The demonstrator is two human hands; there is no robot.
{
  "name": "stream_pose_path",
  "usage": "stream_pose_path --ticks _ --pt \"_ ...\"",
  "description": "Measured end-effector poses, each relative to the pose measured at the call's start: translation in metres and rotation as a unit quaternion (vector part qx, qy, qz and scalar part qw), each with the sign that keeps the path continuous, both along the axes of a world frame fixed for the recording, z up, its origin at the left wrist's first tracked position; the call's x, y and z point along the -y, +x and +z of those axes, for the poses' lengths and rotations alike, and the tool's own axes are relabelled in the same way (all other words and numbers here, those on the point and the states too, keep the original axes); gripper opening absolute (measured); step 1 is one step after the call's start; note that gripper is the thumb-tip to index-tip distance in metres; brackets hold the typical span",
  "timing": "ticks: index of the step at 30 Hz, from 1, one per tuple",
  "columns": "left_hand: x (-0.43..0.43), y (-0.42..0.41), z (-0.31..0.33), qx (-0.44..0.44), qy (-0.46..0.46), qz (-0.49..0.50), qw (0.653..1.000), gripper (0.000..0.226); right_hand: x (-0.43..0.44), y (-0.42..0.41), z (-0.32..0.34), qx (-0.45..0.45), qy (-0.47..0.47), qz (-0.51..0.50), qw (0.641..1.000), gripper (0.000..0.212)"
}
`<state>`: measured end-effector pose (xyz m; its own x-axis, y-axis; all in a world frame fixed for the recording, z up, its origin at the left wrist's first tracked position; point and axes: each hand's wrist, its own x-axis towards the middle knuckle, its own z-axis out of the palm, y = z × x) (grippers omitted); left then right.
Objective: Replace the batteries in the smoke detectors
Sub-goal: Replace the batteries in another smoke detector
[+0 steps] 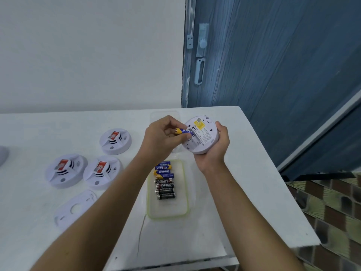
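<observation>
The right hand (212, 147) cups a round white smoke detector (201, 134) back-up above the white table (234, 192); the left hand (160, 141) pinches a blue-and-gold battery (182, 131) at its compartment. Below lies a clear green-rimmed tray (168, 210) of batteries; three white detectors (86, 163) sit well left.

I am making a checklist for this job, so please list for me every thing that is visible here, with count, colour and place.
Held smoke detector: 1, white with yellow label, back side up, in the right hand.
Held battery: 1, blue and gold, in the left hand, at the detector's back.
Smoke detectors on table: 3, white with red parts, left side.
Mounting plate: 1, white, near left of table.
Tray: 1, clear with greenish rim, table centre.
Blue batteries: about 4, far part of tray.
Black batteries: 4, below the blue ones.
Table: 1, white.
Door: 1, blue, behind.
Left hand: 1.
Right hand: 1.
</observation>
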<state>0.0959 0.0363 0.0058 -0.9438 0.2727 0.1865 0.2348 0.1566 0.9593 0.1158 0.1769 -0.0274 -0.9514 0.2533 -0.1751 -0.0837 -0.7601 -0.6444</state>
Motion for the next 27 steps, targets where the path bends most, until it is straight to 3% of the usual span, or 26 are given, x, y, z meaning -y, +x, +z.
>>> stream_pose_path --ticks 5,9,12,19,27 --pt "-0.002 0.005 0.001 -0.070 -0.055 0.007 0.996 0.023 0.005 0.004 0.003 -0.015 -0.006 0.009 1.000 0.041" --pt "-0.002 0.005 -0.002 -0.031 -0.041 0.019 0.998 0.036 0.010 0.008 0.002 -0.007 0.001 0.005 1.000 0.044" --pt "-0.005 0.009 -0.001 -0.011 -0.003 0.042 0.999 0.032 0.013 0.010 0.002 0.003 0.000 -0.006 1.000 0.051" --pt "-0.003 0.013 -0.007 -0.123 -0.100 0.086 0.984 0.021 0.017 0.015 0.005 -0.002 -0.025 -0.010 1.000 0.051" --pt "-0.004 0.021 -0.014 -0.151 -0.134 0.089 0.975 0.023 0.022 0.023 0.013 -0.010 -0.069 -0.003 0.998 0.042"
